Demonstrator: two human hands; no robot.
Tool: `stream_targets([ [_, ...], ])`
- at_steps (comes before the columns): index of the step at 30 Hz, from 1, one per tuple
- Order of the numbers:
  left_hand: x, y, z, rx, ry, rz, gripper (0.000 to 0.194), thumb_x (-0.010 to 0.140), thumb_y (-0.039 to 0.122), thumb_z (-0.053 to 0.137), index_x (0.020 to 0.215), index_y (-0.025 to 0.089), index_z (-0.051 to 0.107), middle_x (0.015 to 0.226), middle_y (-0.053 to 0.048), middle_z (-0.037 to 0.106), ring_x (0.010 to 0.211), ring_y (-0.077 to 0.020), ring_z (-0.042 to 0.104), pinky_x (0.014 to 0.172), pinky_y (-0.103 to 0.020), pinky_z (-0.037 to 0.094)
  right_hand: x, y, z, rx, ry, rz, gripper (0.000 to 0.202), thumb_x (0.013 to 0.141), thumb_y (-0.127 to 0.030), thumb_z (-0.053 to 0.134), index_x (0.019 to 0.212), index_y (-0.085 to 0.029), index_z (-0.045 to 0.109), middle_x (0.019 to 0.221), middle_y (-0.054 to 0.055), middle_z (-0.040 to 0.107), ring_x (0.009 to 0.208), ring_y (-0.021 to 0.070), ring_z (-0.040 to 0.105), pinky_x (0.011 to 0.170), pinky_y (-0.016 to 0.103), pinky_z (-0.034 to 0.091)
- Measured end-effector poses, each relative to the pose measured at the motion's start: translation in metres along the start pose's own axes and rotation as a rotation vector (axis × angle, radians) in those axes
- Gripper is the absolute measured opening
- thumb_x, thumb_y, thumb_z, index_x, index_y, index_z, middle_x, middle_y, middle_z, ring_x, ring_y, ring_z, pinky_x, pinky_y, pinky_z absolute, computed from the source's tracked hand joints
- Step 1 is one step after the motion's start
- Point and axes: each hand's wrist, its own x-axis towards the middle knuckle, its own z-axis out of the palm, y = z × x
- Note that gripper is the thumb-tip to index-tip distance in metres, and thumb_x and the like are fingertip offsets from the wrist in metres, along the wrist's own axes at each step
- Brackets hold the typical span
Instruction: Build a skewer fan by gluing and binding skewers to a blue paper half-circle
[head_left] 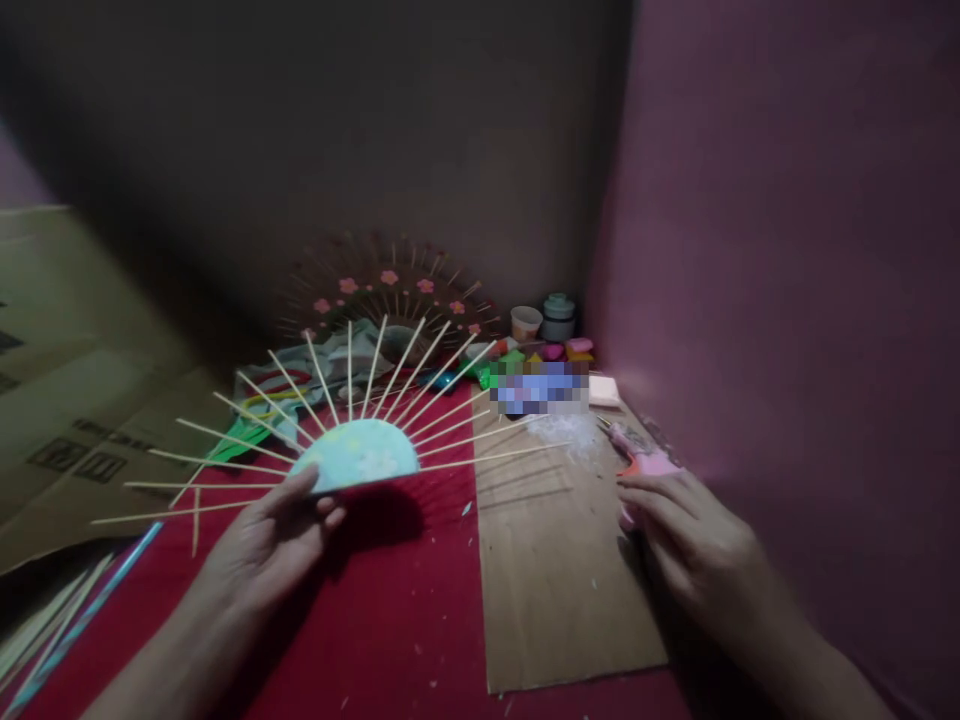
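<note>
Between the thumb and fingers of my left hand (pixel 289 515) is a half-round light-blue piece (pixel 356 455) with thin wooden sticks (pixel 350 375) fanning out from its curved edge. A pale flower shape shows on its face. My right hand (pixel 682 525) is closed around a pink hot glue gun (pixel 649 455) with an orange trigger, its nozzle pointing left over the cardboard. White glue strands (pixel 566 432) lie on the cardboard just left of the nozzle. The held fan stays above the red cloth and casts a shadow on it.
A cardboard sheet (pixel 559 590) lies on the red cloth (pixel 397 610). Behind stand a flower-decorated stick fan (pixel 388 278), a paper cup (pixel 526 322) and a lidded jar (pixel 558 318). Coloured clay-like lumps (pixel 553 352) sit at the back. A large cardboard box (pixel 97 400) flanks the left, a wall the right.
</note>
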Motion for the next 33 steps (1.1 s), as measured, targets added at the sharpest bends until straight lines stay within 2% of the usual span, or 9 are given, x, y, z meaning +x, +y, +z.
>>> stream_targets([
  [5,-0.027,-0.007,-0.034,0.115,0.024,-0.084,0.019,0.078,0.002,0.051,0.090,0.012,0.062,0.071,-0.003,0.058,0.045,-0.0100,0.053,0.042,-0.025,0.052,-0.006,-0.005,0.001,-0.033,0.056,-0.069,0.020,0.087,-0.014,0.047,0.101,-0.019,0.060,0.096,0.006,0.068,0.090,0.0207,0.063,0.078,0.033,0.049],
  [9,-0.048,-0.012,-0.051,0.096,0.035,-0.178,0.021,0.075,-0.001,0.053,0.088,0.012,0.063,0.067,-0.002,0.056,0.044,-0.0107,0.054,0.041,-0.026,0.052,-0.005,-0.011,0.004,-0.053,0.053,-0.109,0.019,0.089,-0.017,0.045,0.100,-0.020,0.059,0.092,0.005,0.069,0.085,0.0195,0.065,0.071,0.031,0.049],
  [17,-0.070,-0.022,-0.063,0.076,0.015,-0.213,0.014,0.074,-0.001,0.056,0.079,0.009,0.064,0.068,-0.006,0.060,0.049,-0.0120,0.057,0.045,-0.027,0.054,0.001,-0.025,-0.004,-0.142,0.111,-0.164,0.022,0.092,-0.027,0.041,0.100,-0.020,0.059,0.090,0.007,0.070,0.079,0.0202,0.067,0.064,0.030,0.049],
  [22,-0.069,-0.022,-0.064,0.097,-0.137,-0.188,0.005,0.076,0.005,0.061,0.075,0.008,0.064,0.059,-0.005,0.056,0.046,-0.0123,0.054,0.040,-0.025,0.049,0.005,-0.029,-0.003,-0.090,0.081,-0.202,0.025,0.092,-0.031,0.043,0.107,-0.018,0.059,0.093,0.008,0.070,0.082,0.0200,0.067,0.068,0.029,0.049],
  [26,-0.065,-0.023,-0.065,0.105,-0.175,-0.193,0.004,0.077,0.008,0.061,0.076,0.008,0.064,0.056,-0.005,0.056,0.045,-0.0124,0.053,0.038,-0.023,0.047,0.023,-0.054,-0.004,-0.007,-0.006,-0.307,0.022,0.091,-0.019,0.045,0.110,-0.018,0.058,0.094,0.006,0.070,0.085,0.0170,0.065,0.075,0.026,0.049],
  [30,-0.065,-0.025,-0.063,0.119,-0.200,-0.207,0.005,0.077,0.007,0.060,0.074,0.008,0.063,0.055,-0.004,0.056,0.044,-0.0117,0.053,0.039,-0.023,0.047,0.047,-0.093,0.002,0.145,-0.104,-0.430,0.024,0.090,-0.015,0.043,0.106,-0.016,0.061,0.096,0.009,0.070,0.085,0.0182,0.064,0.071,0.027,0.050],
  [31,-0.065,-0.025,-0.063,0.122,-0.199,-0.204,0.005,0.078,0.007,0.059,0.074,0.008,0.063,0.055,-0.004,0.056,0.044,-0.0115,0.053,0.040,-0.023,0.047,0.052,-0.103,0.004,0.191,-0.087,-0.452,0.022,0.089,-0.014,0.044,0.102,-0.014,0.062,0.092,0.010,0.070,0.082,0.0194,0.063,0.069,0.029,0.050],
  [33,-0.067,-0.025,-0.063,0.125,-0.194,-0.196,0.006,0.079,0.007,0.058,0.074,0.008,0.062,0.055,-0.004,0.056,0.044,-0.0113,0.053,0.041,-0.022,0.047,0.057,-0.121,0.009,0.277,-0.149,-0.511,0.022,0.087,-0.011,0.046,0.100,-0.011,0.064,0.089,0.012,0.069,0.079,0.0205,0.062,0.066,0.031,0.051],
])
